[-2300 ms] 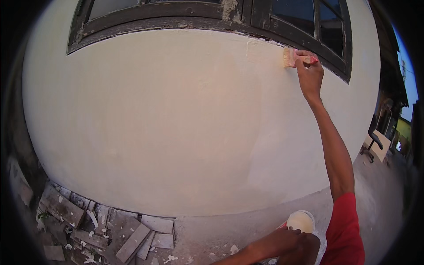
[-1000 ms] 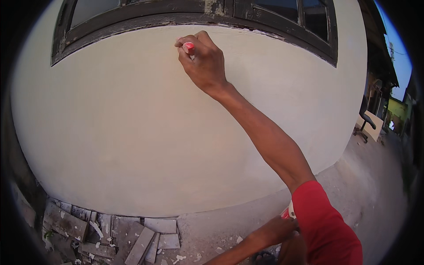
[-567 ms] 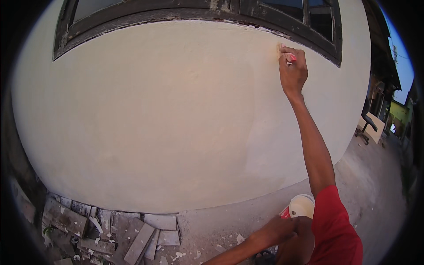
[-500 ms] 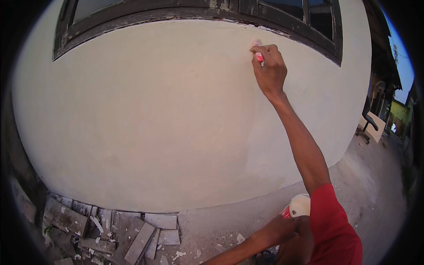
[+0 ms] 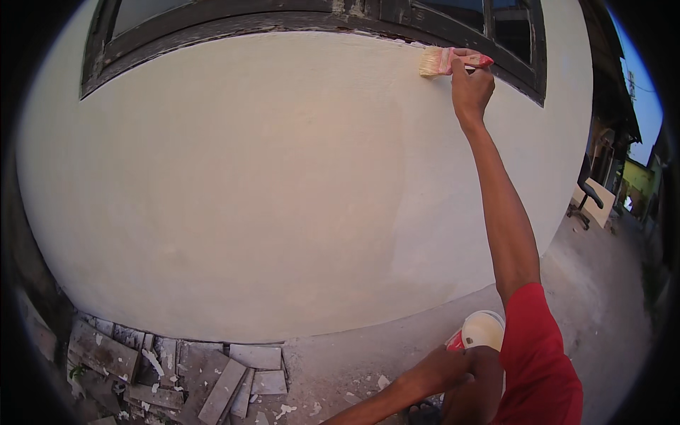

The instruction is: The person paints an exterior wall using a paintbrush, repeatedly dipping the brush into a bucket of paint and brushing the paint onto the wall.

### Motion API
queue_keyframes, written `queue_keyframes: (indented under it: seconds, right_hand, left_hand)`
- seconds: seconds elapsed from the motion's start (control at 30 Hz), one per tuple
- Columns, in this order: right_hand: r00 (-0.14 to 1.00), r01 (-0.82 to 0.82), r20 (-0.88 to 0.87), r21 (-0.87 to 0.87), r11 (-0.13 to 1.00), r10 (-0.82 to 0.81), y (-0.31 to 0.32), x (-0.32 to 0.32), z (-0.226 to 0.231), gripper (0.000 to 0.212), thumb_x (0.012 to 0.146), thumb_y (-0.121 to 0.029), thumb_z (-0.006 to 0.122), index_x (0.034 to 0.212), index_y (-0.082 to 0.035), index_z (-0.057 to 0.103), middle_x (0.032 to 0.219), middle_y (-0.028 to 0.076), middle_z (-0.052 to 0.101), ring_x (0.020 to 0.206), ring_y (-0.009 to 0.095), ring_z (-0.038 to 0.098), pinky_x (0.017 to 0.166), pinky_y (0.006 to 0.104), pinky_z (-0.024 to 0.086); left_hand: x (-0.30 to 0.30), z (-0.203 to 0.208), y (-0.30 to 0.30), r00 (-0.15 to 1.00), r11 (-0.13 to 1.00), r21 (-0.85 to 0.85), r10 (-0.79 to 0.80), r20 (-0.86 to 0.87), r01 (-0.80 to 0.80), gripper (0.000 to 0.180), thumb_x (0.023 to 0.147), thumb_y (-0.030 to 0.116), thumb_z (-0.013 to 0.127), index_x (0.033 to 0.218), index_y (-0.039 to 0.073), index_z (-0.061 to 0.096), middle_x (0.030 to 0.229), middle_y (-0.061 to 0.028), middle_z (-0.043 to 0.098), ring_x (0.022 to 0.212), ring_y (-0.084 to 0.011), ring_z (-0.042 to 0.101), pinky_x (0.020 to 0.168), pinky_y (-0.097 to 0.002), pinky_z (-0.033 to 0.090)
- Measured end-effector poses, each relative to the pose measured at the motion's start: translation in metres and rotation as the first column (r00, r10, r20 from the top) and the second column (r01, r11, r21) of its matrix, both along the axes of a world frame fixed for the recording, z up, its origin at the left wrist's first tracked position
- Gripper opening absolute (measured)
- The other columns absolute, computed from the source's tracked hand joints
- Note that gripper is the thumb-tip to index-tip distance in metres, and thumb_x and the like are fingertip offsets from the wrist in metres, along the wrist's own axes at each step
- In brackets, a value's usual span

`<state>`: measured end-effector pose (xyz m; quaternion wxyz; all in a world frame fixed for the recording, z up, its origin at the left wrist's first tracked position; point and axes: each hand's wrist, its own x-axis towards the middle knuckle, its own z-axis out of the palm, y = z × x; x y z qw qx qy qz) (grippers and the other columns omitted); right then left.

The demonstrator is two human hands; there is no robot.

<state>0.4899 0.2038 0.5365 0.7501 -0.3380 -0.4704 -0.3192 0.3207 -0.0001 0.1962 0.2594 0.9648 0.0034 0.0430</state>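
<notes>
My right hand [image 5: 473,83] is closed round the red handle of a paintbrush [image 5: 440,61]. The brush lies nearly level, its pale bristles pointing left against the cream wall [image 5: 283,177], just below the dark window frame [image 5: 283,23]. My left hand [image 5: 451,365] is low down by my bent knee, beside a round bucket of cream paint [image 5: 484,329] with red on its side. Its fingers are hidden, so whether it grips the bucket does not show. On the wall, a darker cream area meets a paler one below the brush.
Broken boards and tiles [image 5: 227,389] lie heaped at the wall's foot on the lower left, with paint flakes around them. Grey ground [image 5: 581,304] runs along the right. Farther off stand an office chair [image 5: 586,191] and a pale panel [image 5: 602,202].
My right hand has moved up and to the right along the window's lower edge. The brush has turned from nearly end-on to sideways, bristles left. My left hand stays by the bucket.
</notes>
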Motion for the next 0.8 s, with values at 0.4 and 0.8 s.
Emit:
queue_keyframes:
  seconds: [0.4,0.8]
  right_hand:
    - [0.931,-0.216,0.244,-0.237,0.947,0.273,-0.018,-0.085,0.006,0.022,0.088,-0.021,0.067,0.101,-0.004,0.074,0.084,0.005,0.074,0.073,0.011,0.068,0.069,0.0295,0.055]
    - [0.868,0.314,0.379,0.084,0.946,-0.322,-0.002,-0.027,-0.008,0.013,0.092,-0.017,0.064,0.100,-0.018,0.074,0.095,0.004,0.065,0.082,0.024,0.067,0.074,0.0385,0.053]
  left_hand:
    - [-0.005,-0.003,0.006,0.999,0.992,-0.126,-0.016,0.035,0.021,0.042,0.096,0.028,0.063,0.129,0.005,0.050,0.110,-0.0143,0.071,0.107,-0.0353,0.067,0.099,-0.0512,0.044]
    - [-0.005,0.002,0.001,0.999,0.998,-0.053,-0.022,0.036,0.023,0.044,0.096,0.028,0.063,0.131,0.004,0.049,0.107,-0.0157,0.070,0.104,-0.0358,0.067,0.097,-0.0514,0.046]
